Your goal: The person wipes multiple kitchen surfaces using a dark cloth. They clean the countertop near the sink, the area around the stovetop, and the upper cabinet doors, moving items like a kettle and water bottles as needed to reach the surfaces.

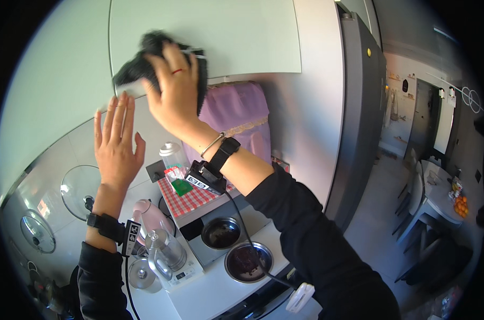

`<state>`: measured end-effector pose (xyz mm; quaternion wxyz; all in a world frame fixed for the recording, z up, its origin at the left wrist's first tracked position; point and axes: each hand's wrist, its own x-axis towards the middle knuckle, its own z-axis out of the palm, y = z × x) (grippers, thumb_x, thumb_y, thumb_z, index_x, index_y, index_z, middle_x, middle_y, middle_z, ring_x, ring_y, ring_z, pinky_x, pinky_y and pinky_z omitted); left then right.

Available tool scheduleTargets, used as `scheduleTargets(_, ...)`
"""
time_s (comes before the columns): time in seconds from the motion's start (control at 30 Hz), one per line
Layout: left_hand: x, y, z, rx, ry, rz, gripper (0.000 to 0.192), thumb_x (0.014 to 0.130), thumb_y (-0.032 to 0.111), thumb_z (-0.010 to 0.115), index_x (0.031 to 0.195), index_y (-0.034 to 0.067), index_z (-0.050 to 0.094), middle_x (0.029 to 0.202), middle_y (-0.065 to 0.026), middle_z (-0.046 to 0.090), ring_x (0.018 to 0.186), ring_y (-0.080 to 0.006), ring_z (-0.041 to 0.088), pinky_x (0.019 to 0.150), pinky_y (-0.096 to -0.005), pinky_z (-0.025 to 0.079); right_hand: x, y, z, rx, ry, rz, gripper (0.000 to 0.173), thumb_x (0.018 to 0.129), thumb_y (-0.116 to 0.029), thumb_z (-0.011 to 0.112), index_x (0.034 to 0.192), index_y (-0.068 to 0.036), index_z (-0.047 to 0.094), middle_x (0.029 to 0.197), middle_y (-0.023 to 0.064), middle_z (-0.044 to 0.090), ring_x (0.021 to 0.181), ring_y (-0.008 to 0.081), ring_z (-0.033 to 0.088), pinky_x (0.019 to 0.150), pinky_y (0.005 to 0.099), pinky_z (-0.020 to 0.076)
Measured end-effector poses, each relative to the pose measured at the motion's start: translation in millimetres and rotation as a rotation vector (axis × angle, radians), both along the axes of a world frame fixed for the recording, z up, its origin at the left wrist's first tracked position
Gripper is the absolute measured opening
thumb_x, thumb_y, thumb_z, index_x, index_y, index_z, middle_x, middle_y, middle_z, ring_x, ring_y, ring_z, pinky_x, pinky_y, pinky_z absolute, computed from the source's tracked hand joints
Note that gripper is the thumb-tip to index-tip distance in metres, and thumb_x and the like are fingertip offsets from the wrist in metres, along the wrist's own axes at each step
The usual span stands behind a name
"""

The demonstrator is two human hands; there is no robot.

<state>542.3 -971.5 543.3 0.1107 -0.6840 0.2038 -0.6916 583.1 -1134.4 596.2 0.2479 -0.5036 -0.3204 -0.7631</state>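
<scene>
My right hand (174, 88), wearing a red ring and a bangle, presses a dark cloth (136, 72) against the pale green door of a wall cabinet (246, 36). The cloth is blurred and bunched above the fingers. My left hand (116, 140) is raised flat with its fingers apart, its fingertips at the lower edge of the cabinets, and holds nothing. Both wrists carry black straps with small cabled devices. Below the cabinet stands something draped in a purple cover (236, 104) with lace trim.
On the counter (198, 298) are a pink kettle (152, 218), a glass kettle (168, 252) and metal bowls (248, 262). A plastic jar (172, 154) stands on a red checked cloth (182, 200). Glass lids (80, 192) hang on the wall. A tall grey refrigerator (356, 112) stands right.
</scene>
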Motion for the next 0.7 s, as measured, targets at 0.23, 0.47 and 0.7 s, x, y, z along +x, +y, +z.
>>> scheduleTargets(0.23, -4, 2, 1, 0.012, 0.016, 0.062, 0.07, 0.079, 0.005, 0.054, 0.147, 0.012, 0.037, 0.151, -0.0034, 0.036, 0.141, -0.0187, 0.032, 0.118, -0.0424, 0.021, 13, -120, 1, -0.495, -0.172, -0.45, 0.039, 0.083, -0.01, 0.052, 0.116, -0.027, 0.063, 0.121, 0.0041, 0.059, 0.113, 0.0225, 0.057, 0.095, 0.0403, 0.0431)
scheduleTargets(0.47, 2, 4, 1, 0.028, -0.007, -0.02, 0.071, 0.083, 0.009, 0.056, 0.149, 0.019, 0.034, 0.152, 0.0009, 0.035, 0.141, -0.0183, 0.031, 0.118, -0.0426, 0.022, -28, -301, 42, -0.403, 0.006, -1.261, 0.029, 0.088, -0.011, 0.047, 0.111, -0.006, 0.062, 0.129, 0.0163, 0.057, 0.125, 0.0282, 0.049, 0.107, 0.0427, 0.0348)
scheduleTargets(0.7, 7, 5, 1, 0.03, -0.043, 0.028, 0.07, 0.085, 0.01, 0.057, 0.15, 0.023, 0.032, 0.152, 0.0018, 0.035, 0.141, -0.0177, 0.032, 0.118, -0.041, 0.023, -17, -338, -51, -0.517, 0.581, -1.738, 0.057, 0.087, -0.039, 0.057, 0.14, -0.018, 0.047, 0.155, 0.0097, 0.028, 0.144, 0.0228, 0.022, 0.116, 0.0434, 0.0195)
